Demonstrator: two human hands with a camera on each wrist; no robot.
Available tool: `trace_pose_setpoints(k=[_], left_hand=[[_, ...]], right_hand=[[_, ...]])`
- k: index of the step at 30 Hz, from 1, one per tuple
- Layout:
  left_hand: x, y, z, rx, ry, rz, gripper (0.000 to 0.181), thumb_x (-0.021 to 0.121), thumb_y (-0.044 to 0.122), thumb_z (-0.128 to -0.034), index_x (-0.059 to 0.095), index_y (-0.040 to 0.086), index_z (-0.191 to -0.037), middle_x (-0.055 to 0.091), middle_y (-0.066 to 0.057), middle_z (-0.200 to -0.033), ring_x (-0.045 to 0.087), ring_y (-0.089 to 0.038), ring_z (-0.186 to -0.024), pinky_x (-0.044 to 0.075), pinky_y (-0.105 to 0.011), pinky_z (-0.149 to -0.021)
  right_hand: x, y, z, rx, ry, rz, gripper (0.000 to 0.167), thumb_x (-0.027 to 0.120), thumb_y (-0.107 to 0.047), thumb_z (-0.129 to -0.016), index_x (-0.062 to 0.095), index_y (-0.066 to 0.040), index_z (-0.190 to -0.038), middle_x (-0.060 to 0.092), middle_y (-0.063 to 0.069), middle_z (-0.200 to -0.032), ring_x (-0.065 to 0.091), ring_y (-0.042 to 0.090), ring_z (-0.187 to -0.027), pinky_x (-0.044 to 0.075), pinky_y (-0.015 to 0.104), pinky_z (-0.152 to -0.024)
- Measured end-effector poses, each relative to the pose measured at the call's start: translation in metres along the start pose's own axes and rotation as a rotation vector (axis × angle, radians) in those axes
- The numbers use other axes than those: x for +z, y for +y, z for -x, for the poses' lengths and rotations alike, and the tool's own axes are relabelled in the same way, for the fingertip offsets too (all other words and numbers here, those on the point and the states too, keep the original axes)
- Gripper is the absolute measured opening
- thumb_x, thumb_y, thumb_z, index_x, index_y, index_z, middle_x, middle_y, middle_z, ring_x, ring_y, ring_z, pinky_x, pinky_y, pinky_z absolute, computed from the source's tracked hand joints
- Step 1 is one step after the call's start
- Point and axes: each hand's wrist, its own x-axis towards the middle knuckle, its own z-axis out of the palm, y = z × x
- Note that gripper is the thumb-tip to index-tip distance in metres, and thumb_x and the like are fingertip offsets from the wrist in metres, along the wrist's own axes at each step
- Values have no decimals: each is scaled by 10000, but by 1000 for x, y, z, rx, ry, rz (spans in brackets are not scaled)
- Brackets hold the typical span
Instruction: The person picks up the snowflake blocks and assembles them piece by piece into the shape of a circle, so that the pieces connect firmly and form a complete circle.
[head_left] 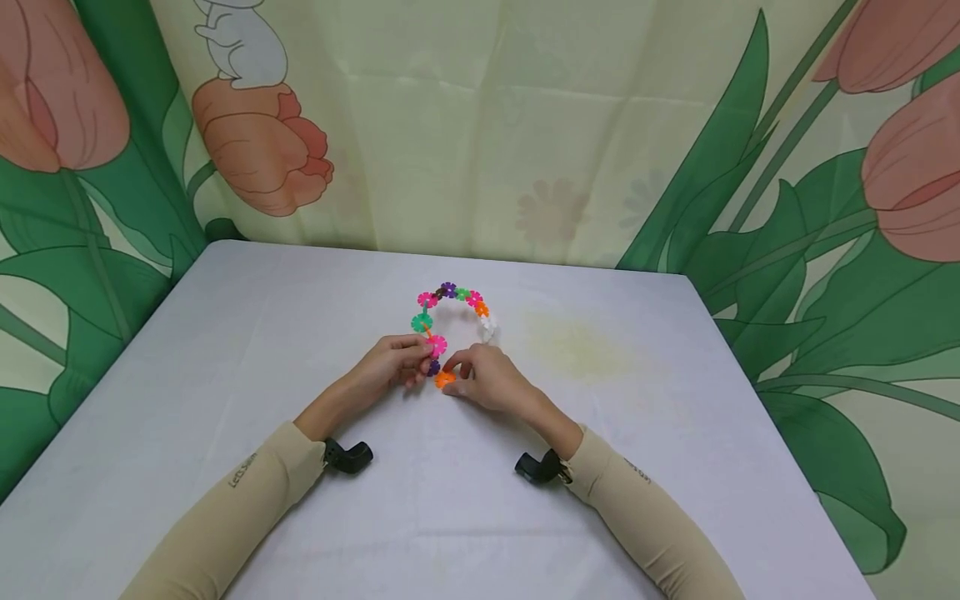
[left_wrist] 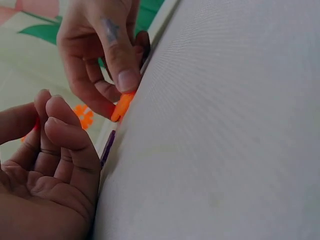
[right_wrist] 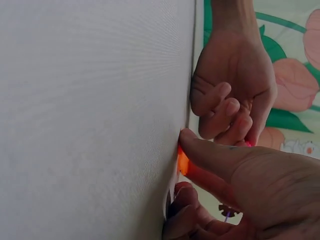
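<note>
A curved chain of joined plastic snowflake discs, in several colours, lies ahead of both hands; a green disc (head_left: pixel 422 322) is on its left side and a white disc (head_left: pixel 488 328) on its right. My left hand (head_left: pixel 393 362) pinches a pink disc (head_left: pixel 438 345) at the chain's near left. Just below that is a purple disc (head_left: pixel 433 367), seen edge-on in the left wrist view. Between thumb and forefinger, my right hand (head_left: pixel 487 377) holds an orange disc (head_left: pixel 444 379) low over the table. Whether the orange and purple discs are joined, I cannot tell.
A white cloth covers the table (head_left: pixel 420 500), with a faint yellowish stain (head_left: pixel 577 346) to the right of the chain. Behind stands a curtain (head_left: pixel 480 125) printed with tulips and a rabbit. Each wrist wears a black camera (head_left: pixel 348 457).
</note>
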Motion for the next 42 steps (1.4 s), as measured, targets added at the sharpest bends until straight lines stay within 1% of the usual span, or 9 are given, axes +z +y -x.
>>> trace_pose_setpoints(k=[3, 7, 13, 18, 22, 28, 36, 38, 42], left_hand=[[1, 0, 1, 6, -9, 4, 228, 556, 206, -1099, 613, -2, -1024, 621, 36, -774, 566, -115, -680, 471, -208, -606], [3, 0, 1, 1, -13, 0, 235, 569, 215, -1094, 612, 0, -1011, 624, 34, -776, 566, -121, -688, 456, -216, -609], [4, 0, 2, -4, -8, 0, 237, 553, 205, -1095, 618, -21, -1071, 626, 13, -817, 575, -124, -720, 452, -211, -625], [5, 1, 3, -9, -10, 7, 241, 557, 200, -1094, 615, -34, -1082, 621, 12, -808, 564, -122, -702, 455, -206, -620], [4, 1, 3, -13, -16, 4, 251, 568, 207, -1091, 617, -39, -1090, 626, 13, -798, 558, -128, -693, 455, -209, -617], [4, 2, 3, -15, -16, -13, 261, 564, 219, -1093, 626, -34, -1082, 632, 21, -795, 550, -128, -693, 443, -213, -615], [5, 2, 3, -26, -30, -36, 249, 572, 254, -1093, 647, 40, -992, 633, 14, -801, 564, -131, -710, 461, -226, -613], [5, 2, 3, -26, -31, -42, 245, 577, 257, -1092, 650, 55, -975, 629, 16, -799, 562, -129, -711, 461, -231, -613], [6, 3, 3, -17, -32, -42, 251, 580, 260, -1089, 641, 39, -986, 626, 18, -801, 561, -130, -711, 460, -229, -612]], right_hand=[[-2, 0, 2, 25, 6, -29, 228, 872, -232, -888, 784, -137, -1076, 693, 4, -852, 587, 141, -770, 462, 242, -670], [-8, 2, 6, 49, 0, -86, 168, 863, -185, -896, 767, -135, -1024, 715, 3, -858, 616, 131, -755, 505, 242, -701], [-20, 3, 10, 86, -34, -96, 92, 831, -143, -922, 772, -100, -977, 749, -2, -868, 626, 106, -765, 513, 223, -737], [-24, 5, 11, 64, -86, -97, 74, 792, -127, -952, 751, -76, -987, 736, 14, -877, 596, 109, -746, 498, 221, -720], [-25, 7, 12, 47, -98, -94, 71, 778, -131, -961, 765, -70, -995, 730, 17, -850, 572, 101, -724, 477, 216, -693], [-24, 9, 12, 34, -85, -91, 64, 761, -136, -970, 792, -88, -999, 727, 2, -825, 563, 104, -726, 463, 217, -678], [-23, 12, 12, 41, -54, -188, 64, 705, -123, -1009, 745, -73, -1009, 735, 52, -894, 659, 126, -679, 530, 252, -674], [-25, 11, 13, 45, -38, -203, 64, 704, -130, -1012, 741, -79, -1003, 737, 60, -914, 678, 142, -689, 537, 266, -676], [-28, 10, 13, 42, 17, -212, 54, 714, -139, -1007, 746, -95, -1002, 758, 75, -964, 708, 178, -729, 547, 285, -696]])
